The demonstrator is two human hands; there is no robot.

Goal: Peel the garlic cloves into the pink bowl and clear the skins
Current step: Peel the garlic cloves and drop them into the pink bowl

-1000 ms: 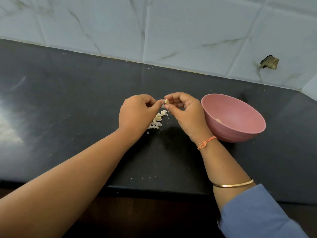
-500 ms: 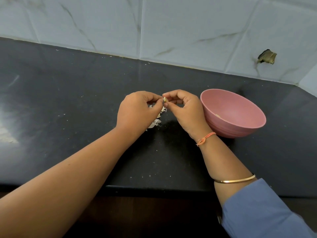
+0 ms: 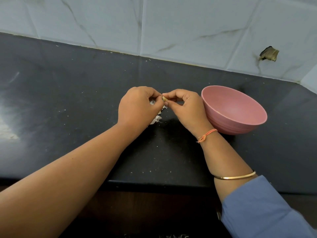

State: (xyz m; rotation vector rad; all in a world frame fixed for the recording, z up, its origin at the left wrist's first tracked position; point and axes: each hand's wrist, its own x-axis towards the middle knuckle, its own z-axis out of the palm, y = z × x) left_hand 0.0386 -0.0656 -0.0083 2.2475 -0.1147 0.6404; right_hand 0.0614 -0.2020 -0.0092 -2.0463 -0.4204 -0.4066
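Your left hand (image 3: 139,107) was curled, thumb and fingertips pinching one end of a small garlic clove (image 3: 164,98). Your right hand (image 3: 187,109) met it from the other side, its thumb and forefinger closed on the same clove, the remaining fingers bent underneath. You held the clove between both hands, raised above the dark countertop (image 3: 68,103) and just left of the pink bowl (image 3: 240,125).

That bowl stood upright on the counter with its near wall just beside the back of your right hand; whether they touched could not be told. A scatter of white skins (image 3: 155,121) lay on the counter beneath your left hand, partly hidden by it.

You wore an orange thread (image 3: 206,134) knotted at your right wrist, a thin gold bangle (image 3: 235,176) further up the forearm, and a blue sleeve (image 3: 257,213) behind that. Your left forearm was bare. A pale tiled wall (image 3: 171,23) ran along the back of the counter, with a ragged hole (image 3: 268,54) in one tile above the bowl.
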